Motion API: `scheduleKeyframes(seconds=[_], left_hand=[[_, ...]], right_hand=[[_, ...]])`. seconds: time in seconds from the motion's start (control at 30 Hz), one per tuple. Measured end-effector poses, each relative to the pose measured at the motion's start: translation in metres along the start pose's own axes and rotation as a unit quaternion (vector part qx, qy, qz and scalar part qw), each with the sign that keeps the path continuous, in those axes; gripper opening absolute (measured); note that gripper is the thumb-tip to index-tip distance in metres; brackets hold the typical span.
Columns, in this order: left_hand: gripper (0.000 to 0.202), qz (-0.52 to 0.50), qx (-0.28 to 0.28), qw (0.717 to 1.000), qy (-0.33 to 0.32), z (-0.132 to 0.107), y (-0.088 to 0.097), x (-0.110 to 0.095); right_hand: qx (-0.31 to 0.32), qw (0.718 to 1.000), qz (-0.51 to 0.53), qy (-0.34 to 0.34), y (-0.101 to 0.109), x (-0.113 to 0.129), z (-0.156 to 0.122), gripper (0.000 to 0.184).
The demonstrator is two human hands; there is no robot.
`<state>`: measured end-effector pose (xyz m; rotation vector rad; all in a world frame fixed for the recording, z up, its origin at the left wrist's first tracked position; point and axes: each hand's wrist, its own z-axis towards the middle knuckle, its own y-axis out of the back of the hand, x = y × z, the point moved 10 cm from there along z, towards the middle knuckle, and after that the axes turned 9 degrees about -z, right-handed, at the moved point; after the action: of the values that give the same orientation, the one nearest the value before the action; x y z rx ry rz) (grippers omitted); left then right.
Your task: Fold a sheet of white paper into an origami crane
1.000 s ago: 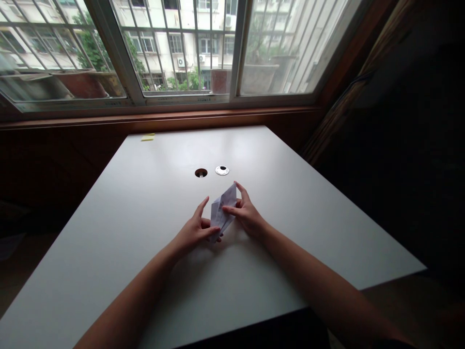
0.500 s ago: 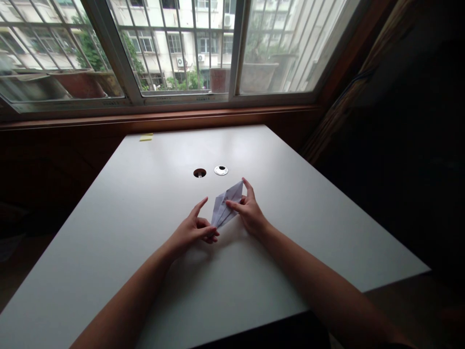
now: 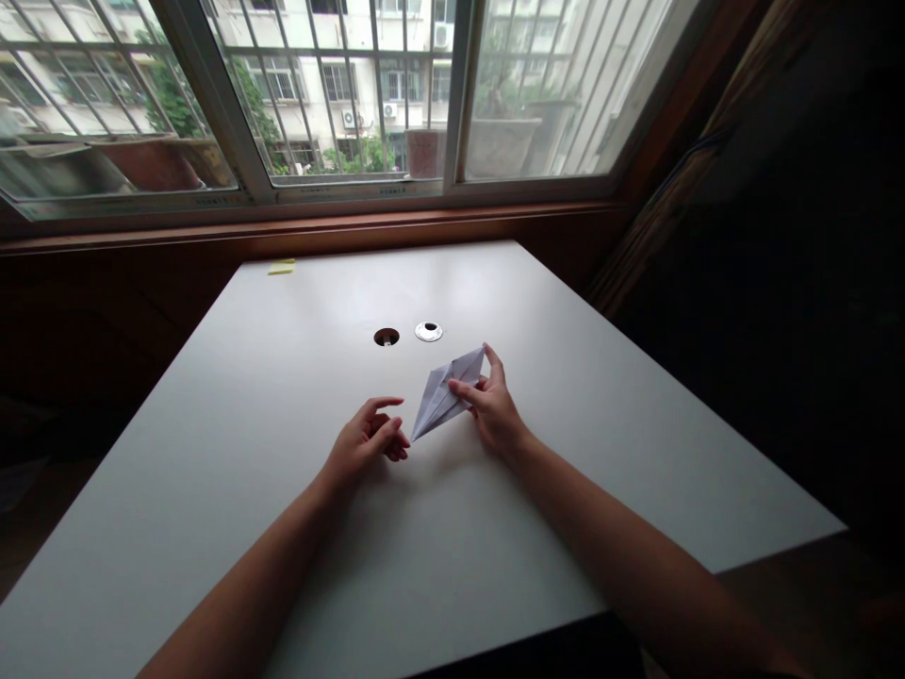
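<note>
I'm pinching the folded paper (image 3: 433,398) in the right hand (image 3: 501,413), thumb across its face, index fingertip at its upper corner. Paper is slanting over the surface (image 3: 212,424), its lower point aiming at the left hand (image 3: 360,441). Left fingers are curling loosely, gripping nothing, right beside that point; I'm not able to tell if they're touching. Round fitting (image 3: 422,335) and hole (image 3: 382,338) are sitting beyond.

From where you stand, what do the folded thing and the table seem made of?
The folded thing in the right hand looks like thin, matt, whitish paper, going by its creases and pointed corners. The table has a smooth, pale, slightly glossy top, perhaps laminate, since it reflects soft window light; its core stays hidden.
</note>
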<state>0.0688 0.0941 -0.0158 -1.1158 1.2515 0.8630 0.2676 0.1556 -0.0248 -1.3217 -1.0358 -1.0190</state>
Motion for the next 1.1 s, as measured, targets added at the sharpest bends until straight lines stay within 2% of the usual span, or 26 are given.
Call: scheduleKeyframes(seconds=[0.2, 0.4, 0.63, 0.93, 1.03, 1.1], left_hand=[[0.032, 0.063, -0.001, 0.998, -0.029, 0.002, 0.005, 0.000], [0.034, 0.083, 0.016, 0.996, -0.036, 0.000, -0.002, -0.001], [0.032, 0.222, 0.070, 0.973, -0.010, -0.002, -0.015, -0.004], [0.033, 0.197, 0.054, 0.979, 0.012, 0.000, -0.009, -0.001], [0.031, 0.209, 0.038, 0.977, -0.004, -0.002, -0.007, -0.003], [0.026, 0.213, 0.010, 0.976, -0.037, -0.002, -0.004, -0.007]], right_hand=[[-0.006, 1.000, 0.004, -0.006, 0.000, 0.000, -0.001, 0.117], [-0.010, 1.000, 0.013, -0.003, 0.001, -0.002, -0.001, 0.114], [0.002, 1.000, 0.016, 0.009, -0.002, -0.001, -0.001, 0.112], [0.003, 1.000, 0.020, 0.004, -0.003, 0.001, -0.002, 0.113], [-0.002, 1.000, 0.021, -0.004, -0.003, 0.001, -0.002, 0.114], [-0.001, 1.000, 0.019, -0.008, -0.003, 0.000, -0.001, 0.116]])
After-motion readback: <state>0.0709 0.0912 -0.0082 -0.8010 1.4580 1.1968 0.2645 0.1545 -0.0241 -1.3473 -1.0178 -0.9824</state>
